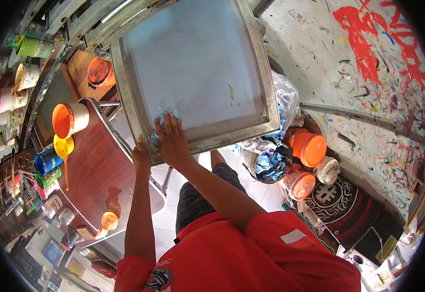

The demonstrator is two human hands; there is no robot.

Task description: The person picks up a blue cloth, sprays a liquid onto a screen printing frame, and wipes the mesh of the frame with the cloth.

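A silk-screen frame (271, 97) with a worn wooden or metal border and pale blue-grey mesh (193, 58) stands tilted in front of me. My left hand (141, 155) is closed round the frame's lower left edge, thumb up. On the mesh near that same corner, my right hand (172, 139) presses a crumpled light-blue cloth (161, 118) with its fingers laid over it. Only the cloth's edges show around the fingers. A few dark yellowish marks (231, 92) sit on the right part of the mesh.
A brown table (95, 165) at left bears an orange-stained tub (70, 120), a yellow ladle-like cup (63, 146) and a small orange cup (109, 221). Paint pots line the far left shelf. Right of the frame are a bin of blue rags (270, 163) and orange-lidded buckets (308, 147) beside a paint-spattered wall.
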